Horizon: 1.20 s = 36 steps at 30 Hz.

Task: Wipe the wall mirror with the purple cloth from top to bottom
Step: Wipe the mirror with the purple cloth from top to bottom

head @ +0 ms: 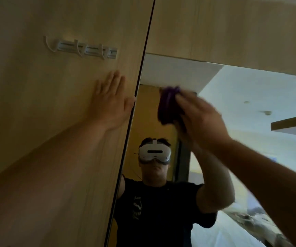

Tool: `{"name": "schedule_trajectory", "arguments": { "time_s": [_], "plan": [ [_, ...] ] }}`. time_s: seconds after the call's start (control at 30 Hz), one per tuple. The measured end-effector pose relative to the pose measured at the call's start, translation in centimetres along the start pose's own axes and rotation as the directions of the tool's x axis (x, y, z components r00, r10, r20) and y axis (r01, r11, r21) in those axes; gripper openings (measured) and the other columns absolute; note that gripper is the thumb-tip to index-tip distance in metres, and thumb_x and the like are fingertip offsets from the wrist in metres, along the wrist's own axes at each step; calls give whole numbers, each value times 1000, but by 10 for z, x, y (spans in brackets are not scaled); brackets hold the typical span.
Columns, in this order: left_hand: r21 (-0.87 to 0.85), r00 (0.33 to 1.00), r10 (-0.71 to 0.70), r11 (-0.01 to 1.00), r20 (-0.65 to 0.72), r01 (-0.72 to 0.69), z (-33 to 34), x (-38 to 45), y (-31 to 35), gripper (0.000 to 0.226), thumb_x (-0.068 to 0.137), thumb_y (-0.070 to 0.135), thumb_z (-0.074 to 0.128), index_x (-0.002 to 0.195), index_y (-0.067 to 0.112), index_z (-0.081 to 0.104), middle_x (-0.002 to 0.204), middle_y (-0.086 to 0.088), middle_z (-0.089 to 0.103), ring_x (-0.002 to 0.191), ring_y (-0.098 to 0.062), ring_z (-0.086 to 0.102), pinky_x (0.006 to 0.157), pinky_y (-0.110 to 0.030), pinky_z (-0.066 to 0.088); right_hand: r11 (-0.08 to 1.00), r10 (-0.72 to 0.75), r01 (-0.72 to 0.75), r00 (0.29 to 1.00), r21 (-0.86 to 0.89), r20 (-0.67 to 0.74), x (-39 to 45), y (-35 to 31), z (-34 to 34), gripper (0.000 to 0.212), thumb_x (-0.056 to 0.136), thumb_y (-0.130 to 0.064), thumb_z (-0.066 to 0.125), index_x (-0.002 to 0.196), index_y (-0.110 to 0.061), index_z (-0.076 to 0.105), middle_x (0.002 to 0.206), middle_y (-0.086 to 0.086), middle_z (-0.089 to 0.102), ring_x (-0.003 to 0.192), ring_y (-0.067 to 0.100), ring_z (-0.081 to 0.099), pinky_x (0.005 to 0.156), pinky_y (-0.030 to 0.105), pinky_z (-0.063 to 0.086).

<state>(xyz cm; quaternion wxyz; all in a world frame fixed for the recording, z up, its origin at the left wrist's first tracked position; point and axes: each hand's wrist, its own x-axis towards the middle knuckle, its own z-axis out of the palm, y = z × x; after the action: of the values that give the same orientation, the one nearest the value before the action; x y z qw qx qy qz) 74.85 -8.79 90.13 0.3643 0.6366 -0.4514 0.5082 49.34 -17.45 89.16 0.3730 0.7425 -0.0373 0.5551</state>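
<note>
The wall mirror (250, 104) fills the right half of the view, its dark left edge running diagonally down the middle. My right hand (202, 120) presses a bunched purple cloth (167, 106) against the glass near the mirror's upper left part; hand and cloth are blurred. The fingers look fairly straight over the cloth. My left hand (112, 102) lies flat with spread fingers on the wooden panel (36, 104) just left of the mirror's edge, thumb at the edge. The mirror reflects a person wearing a white headset and a dark shirt.
A white hook rail (83, 49) with three hooks is fixed to the wooden panel above my left hand. More wood panelling (232, 29) spans above the mirror's top edge. The reflection shows a bright room with a bed.
</note>
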Motion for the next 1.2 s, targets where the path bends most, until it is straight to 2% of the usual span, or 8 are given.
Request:
{"name": "schedule_trajectory", "arguments": {
  "time_s": [0.07,0.17,0.33,0.43,0.6,0.8,1.0,1.2],
  "plan": [
    [5,1000,-4,1000,1,4,2,0,0,70,102,53,12,159,14,-3,167,-6,-8,153,-22,-12,124,-48,-6,995,97,-97,993,3,-72,49,12,-8,47,98,-28,44,141,-9,48,146,6,43,132,26,44,110,43,37],
    [17,1000,-24,1000,-16,24,5,1,-1,72,99,56,13,159,17,-1,167,-5,-7,153,-26,-11,123,-52,-4,982,128,-141,986,-124,-108,113,32,-10,41,102,-20,42,144,-15,44,151,7,41,136,29,40,111,41,34],
    [21,1000,-15,1000,-27,16,6,2,-3,68,101,51,13,159,19,-1,167,-5,-7,153,-25,-11,123,-51,-4,968,109,-91,992,-232,64,152,42,18,41,102,-22,41,142,-15,44,146,10,44,130,32,43,105,41,35],
    [17,1000,-8,1000,-23,8,6,2,-3,68,100,49,11,159,18,-1,167,-5,-8,153,-25,-11,123,-51,-4,960,64,-50,997,-274,44,145,38,26,38,102,-24,42,138,-14,48,140,10,49,126,30,47,105,40,34],
    [-5,999,-8,1000,-38,8,6,1,-3,64,103,46,16,159,18,2,167,-5,-6,153,-25,-10,123,-52,-4,979,-36,58,992,-195,118,91,11,31,43,98,-31,47,140,-20,48,146,6,46,130,27,46,110,45,37],
    [1,1000,-13,1000,-28,13,2,4,-1,64,104,44,21,159,16,6,168,-7,-3,154,-27,-7,123,-53,-2,967,-197,233,939,-101,283,-32,-47,35,71,73,-20,82,136,-19,49,145,8,49,133,29,46,107,52,42],
    [9,1000,-19,1000,20,19,-1,4,-1,64,105,46,17,159,17,1,167,-7,-7,153,-28,-10,123,-53,-3,909,-368,416,789,12,491,-139,-87,32,75,78,-29,72,145,-24,38,152,3,40,140,24,37,111,46,37],
    [21,998,3,1000,66,-5,-5,3,-5,66,104,50,17,159,17,-2,167,-8,-10,153,-27,-12,123,-52,-4,901,-380,434,766,20,519,-151,-89,29,66,88,-27,56,150,-22,34,155,5,35,143,26,32,110,46,39]
  ]
}}
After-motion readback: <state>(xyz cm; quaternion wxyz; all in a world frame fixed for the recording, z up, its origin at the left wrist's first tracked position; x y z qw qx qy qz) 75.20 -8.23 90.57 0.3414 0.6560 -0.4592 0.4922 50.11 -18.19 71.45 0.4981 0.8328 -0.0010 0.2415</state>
